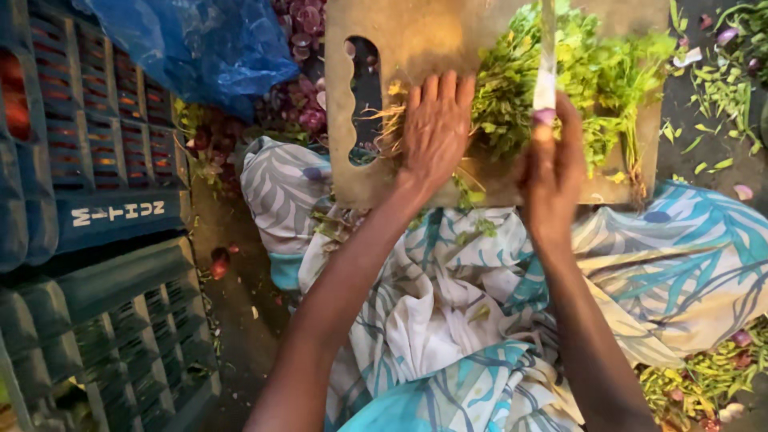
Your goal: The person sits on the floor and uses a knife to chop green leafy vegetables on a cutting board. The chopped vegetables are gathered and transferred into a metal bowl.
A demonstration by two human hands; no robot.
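A wooden cutting board (416, 36) with a handle slot lies across my lap, over a leaf-patterned cloth (448, 296). A bunch of green leafy herbs (592, 72) with pale roots covers the board's right half. My left hand (436, 128) presses flat on the herb stems and roots near the board's middle, fingers together. My right hand (552, 172) grips a knife (547, 56) whose blade points away from me, upright over the herbs.
Blue-green plastic crates (104, 200) stand stacked at the left. A blue plastic bag (200, 44) lies at the top left, beside purple onion peels (300, 104). Green trimmings and scraps (720, 88) litter the dark floor at the right, with more peels and scraps (704, 376) at the lower right.
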